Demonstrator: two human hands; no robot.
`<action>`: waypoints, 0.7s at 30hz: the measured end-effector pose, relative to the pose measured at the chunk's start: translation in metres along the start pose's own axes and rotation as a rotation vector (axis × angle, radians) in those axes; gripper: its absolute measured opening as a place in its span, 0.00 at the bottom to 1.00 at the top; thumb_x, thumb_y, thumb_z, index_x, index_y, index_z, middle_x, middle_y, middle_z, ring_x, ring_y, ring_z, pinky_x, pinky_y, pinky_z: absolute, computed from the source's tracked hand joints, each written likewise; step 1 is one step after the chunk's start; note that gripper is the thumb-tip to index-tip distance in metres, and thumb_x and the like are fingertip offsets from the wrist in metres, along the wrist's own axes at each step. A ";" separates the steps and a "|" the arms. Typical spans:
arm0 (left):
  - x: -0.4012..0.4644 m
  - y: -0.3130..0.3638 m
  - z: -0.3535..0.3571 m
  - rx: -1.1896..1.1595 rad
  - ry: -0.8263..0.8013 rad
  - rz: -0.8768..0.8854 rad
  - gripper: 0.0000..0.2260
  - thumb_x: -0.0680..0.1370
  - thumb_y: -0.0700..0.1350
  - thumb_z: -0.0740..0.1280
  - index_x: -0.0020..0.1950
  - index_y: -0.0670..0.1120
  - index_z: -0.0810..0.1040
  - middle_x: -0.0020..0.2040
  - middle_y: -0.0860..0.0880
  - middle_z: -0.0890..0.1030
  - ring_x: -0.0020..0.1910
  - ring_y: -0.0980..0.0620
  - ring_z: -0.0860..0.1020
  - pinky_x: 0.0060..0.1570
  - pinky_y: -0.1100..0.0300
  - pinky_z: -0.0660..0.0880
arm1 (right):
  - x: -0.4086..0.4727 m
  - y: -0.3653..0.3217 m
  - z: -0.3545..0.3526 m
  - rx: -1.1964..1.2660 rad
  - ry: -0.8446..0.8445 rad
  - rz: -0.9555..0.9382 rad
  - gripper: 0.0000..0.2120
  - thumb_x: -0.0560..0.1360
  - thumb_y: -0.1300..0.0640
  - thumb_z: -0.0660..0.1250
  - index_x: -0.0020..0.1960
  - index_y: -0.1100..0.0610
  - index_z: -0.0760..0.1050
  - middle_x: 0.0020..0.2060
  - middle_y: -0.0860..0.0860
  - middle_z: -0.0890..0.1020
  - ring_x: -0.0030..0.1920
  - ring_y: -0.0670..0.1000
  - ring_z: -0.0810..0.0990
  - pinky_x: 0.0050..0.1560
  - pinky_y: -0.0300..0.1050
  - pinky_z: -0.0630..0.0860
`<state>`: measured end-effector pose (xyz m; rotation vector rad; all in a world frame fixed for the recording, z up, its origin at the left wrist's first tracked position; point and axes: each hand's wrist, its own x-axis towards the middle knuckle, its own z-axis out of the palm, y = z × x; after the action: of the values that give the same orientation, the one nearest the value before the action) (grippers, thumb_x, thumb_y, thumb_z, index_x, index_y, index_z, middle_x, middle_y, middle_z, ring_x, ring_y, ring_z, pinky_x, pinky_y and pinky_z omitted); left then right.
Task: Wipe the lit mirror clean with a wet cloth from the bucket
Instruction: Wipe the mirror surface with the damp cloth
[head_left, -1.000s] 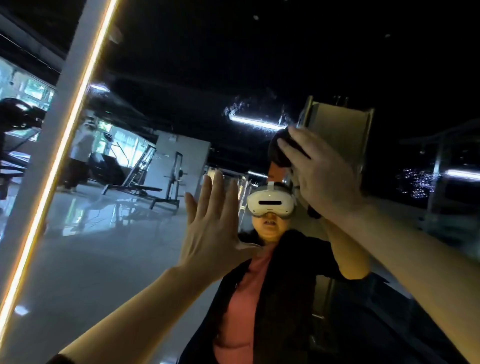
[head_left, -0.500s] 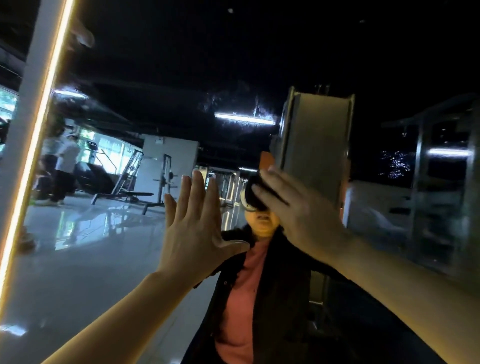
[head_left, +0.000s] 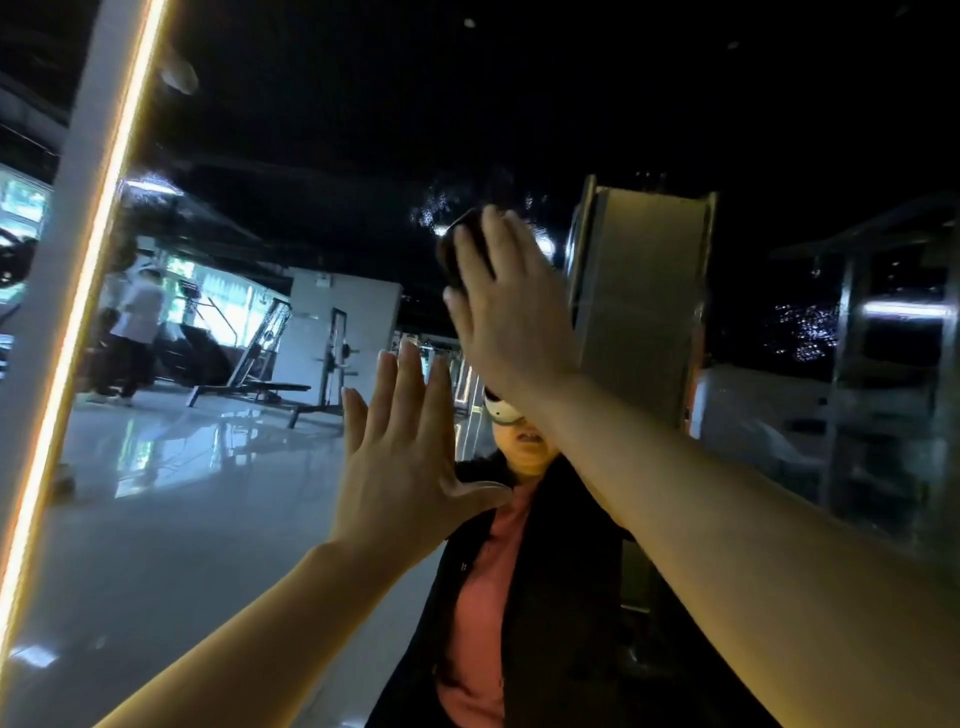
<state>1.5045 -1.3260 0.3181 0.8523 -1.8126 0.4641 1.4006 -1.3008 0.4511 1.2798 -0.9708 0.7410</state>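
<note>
Big lit mirror (head_left: 218, 519) w/ a glowing orange strip down its left edge. Left hand (head_left: 400, 467) is flat on the glass near the middle, fingers straight & spread, holding nothing. Right hand (head_left: 506, 317) is higher up, just beside it, fingers pressing a dark wet cloth (head_left: 457, 249) onto the glass. Wet specks shine above the cloth.

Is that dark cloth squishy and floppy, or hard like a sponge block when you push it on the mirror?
Probably soft: the cloth looks bunched into a rounded wad under the right hand, whose straight fingers press it to the mirror. It likely slides easily, since droplets speckle the glass nearby. It seems light; one flat hand keeps it up.
</note>
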 end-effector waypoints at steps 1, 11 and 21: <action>0.000 -0.001 -0.001 -0.005 -0.003 0.008 0.55 0.65 0.78 0.54 0.81 0.44 0.43 0.80 0.41 0.42 0.79 0.42 0.39 0.75 0.37 0.46 | -0.007 -0.011 0.003 0.001 -0.048 -0.137 0.22 0.82 0.52 0.59 0.73 0.61 0.69 0.72 0.61 0.70 0.72 0.63 0.67 0.72 0.58 0.67; -0.007 -0.016 0.005 -0.094 0.053 0.066 0.57 0.66 0.71 0.69 0.81 0.45 0.43 0.81 0.44 0.41 0.79 0.46 0.39 0.76 0.38 0.47 | 0.031 0.055 -0.015 -0.027 0.071 0.113 0.22 0.79 0.66 0.64 0.72 0.63 0.68 0.71 0.62 0.70 0.72 0.62 0.68 0.70 0.54 0.71; -0.058 -0.056 -0.004 -0.246 0.058 -0.422 0.61 0.60 0.82 0.56 0.79 0.46 0.36 0.79 0.48 0.35 0.76 0.54 0.29 0.75 0.47 0.37 | -0.008 -0.059 0.020 0.136 -0.124 -0.448 0.23 0.73 0.67 0.68 0.68 0.62 0.75 0.67 0.61 0.75 0.70 0.62 0.71 0.71 0.51 0.60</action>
<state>1.5602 -1.3418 0.2623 1.0025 -1.5422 -0.0047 1.4453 -1.3296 0.4184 1.6076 -0.7000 0.3864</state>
